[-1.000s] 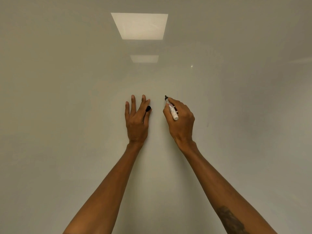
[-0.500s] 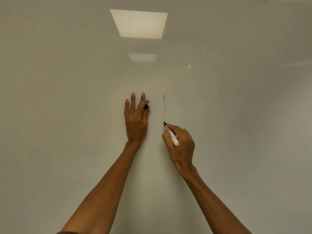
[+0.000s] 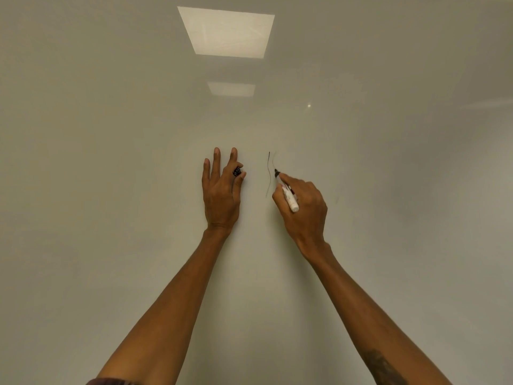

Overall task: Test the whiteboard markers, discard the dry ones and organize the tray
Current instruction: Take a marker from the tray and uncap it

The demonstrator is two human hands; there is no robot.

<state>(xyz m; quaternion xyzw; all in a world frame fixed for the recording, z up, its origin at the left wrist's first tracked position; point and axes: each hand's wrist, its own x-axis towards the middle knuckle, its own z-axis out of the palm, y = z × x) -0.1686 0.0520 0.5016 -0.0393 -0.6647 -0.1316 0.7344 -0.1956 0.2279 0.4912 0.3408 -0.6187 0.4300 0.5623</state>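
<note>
Right hand: I see it gripping the marker, tip on the whiteboard; fingers hide mid-barrel.
Left hand: flat on the board, pinching the black cap.
Line: thin and wavy; the stroke beside it is too faint for me to make out.

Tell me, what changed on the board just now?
The right hand drew the marker down the whiteboard, leaving a thin wavy line, then rose again, starting a fainter stroke beside it. The left hand stayed pressed on the board, pinching the black cap.
</note>
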